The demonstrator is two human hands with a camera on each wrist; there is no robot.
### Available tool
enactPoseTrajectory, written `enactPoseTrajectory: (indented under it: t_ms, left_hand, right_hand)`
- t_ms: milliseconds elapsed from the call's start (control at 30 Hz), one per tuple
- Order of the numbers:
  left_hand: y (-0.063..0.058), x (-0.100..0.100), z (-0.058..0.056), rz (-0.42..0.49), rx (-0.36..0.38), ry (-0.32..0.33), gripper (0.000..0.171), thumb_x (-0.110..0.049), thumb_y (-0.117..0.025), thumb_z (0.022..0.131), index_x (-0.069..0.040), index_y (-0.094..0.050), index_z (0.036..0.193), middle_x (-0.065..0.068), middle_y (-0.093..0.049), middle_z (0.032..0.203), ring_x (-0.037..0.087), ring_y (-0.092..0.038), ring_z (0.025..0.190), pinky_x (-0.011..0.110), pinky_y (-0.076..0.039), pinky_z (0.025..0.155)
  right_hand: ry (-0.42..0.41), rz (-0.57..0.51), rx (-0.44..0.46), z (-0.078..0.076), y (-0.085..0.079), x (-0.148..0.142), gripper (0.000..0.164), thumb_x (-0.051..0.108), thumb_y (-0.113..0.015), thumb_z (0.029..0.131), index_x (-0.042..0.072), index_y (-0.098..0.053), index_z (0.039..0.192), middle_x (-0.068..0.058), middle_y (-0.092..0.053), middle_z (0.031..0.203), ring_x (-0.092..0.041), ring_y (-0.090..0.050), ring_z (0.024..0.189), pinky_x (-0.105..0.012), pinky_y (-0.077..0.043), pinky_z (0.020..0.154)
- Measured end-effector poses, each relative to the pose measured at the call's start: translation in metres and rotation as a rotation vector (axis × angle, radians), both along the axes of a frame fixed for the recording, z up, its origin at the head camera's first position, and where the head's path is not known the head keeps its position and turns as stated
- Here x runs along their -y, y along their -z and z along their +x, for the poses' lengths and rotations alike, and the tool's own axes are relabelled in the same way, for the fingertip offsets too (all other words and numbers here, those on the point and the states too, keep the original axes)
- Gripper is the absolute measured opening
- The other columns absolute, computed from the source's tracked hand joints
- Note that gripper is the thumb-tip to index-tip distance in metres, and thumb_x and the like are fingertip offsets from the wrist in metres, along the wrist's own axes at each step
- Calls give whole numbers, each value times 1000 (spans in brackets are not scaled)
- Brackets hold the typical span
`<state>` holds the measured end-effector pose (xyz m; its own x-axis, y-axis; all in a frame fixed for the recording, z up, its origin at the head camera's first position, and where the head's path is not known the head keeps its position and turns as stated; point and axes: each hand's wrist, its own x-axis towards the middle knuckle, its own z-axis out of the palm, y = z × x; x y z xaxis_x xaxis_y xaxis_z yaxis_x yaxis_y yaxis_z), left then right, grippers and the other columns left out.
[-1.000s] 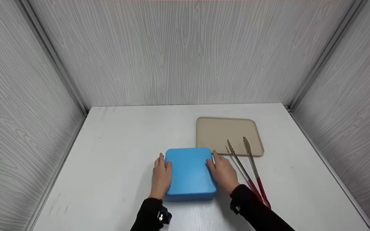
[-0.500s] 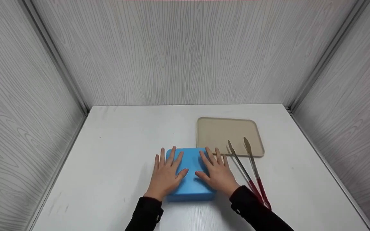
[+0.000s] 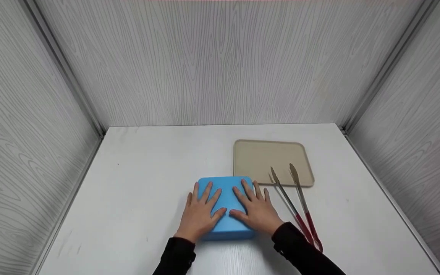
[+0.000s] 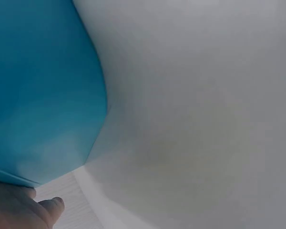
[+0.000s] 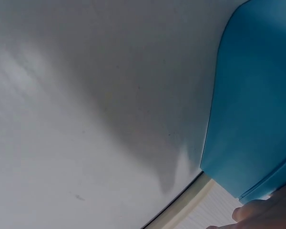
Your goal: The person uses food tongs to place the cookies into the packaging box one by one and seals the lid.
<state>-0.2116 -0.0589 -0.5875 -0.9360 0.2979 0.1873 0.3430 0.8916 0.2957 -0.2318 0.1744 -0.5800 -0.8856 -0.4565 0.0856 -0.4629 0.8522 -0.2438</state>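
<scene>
A blue box (image 3: 225, 225) with a flat blue top stands on the white table. My left hand (image 3: 199, 215) lies on the left part of that top, its fingers spread and straight. On the right part rests my right hand (image 3: 260, 212), also with spread fingers, some reaching past the box's right edge. Both thumbs point inward, with a gap between them. The left wrist view shows the side of the box (image 4: 43, 95) and part of the left hand (image 4: 19, 210) at its edge. In the right wrist view, the right hand (image 5: 267, 212) touches the box (image 5: 257, 105) along a rim seam.
A beige tray (image 3: 269, 156) lies behind the box to the right. Tongs (image 3: 300, 206) with red handles rest with their spread tips over the tray, close to the right forearm. Grey wood-grain walls (image 3: 220, 61) enclose the table at the back and both sides.
Both hands have gone from gripping the box's left and right sides to lying flat on its top. Over the last half second they shifted slightly toward me. The box stays about where it was.
</scene>
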Motion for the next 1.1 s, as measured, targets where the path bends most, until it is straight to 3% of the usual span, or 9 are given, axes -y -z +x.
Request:
enactPoseTrajectory:
  t_ms: [200,567,900,1100]
  left_hand:
    - [4,-2,0,-1,-46,-11,64,-60,-41,105,-23,-44,157,11,-31,166,49,-16,153,61,-28,121]
    - [3,1,0,-25,-22,-23,62,-57,-41,105,-26,-42,158,9,-30,167,48,-15,154,66,-32,116]
    - [-1,4,-3,-26,57,-29,66,-61,-38,105,-25,-38,160,10,-24,169,46,-11,155,68,-19,120]
    - [-9,12,-9,-19,77,-69,69,-62,-40,103,-23,-38,160,11,-22,170,48,-11,155,67,-16,122]
  right_hand:
    - [0,-36,42,0,2,2,81,72,-41,99,25,-29,163,-10,-13,172,-48,-10,154,-71,-13,120]
    - [-2,-39,56,-1,2,3,79,71,-40,100,26,-27,164,-10,-13,172,-49,-10,154,-73,-12,119]
    - [-1,6,68,-3,-6,3,80,72,-40,99,26,-28,164,-9,-15,172,-47,-7,155,-74,-11,119]
    - [36,5,27,-9,-14,-3,78,69,-46,99,24,-34,162,-13,-22,169,-50,-13,153,-75,-16,117]
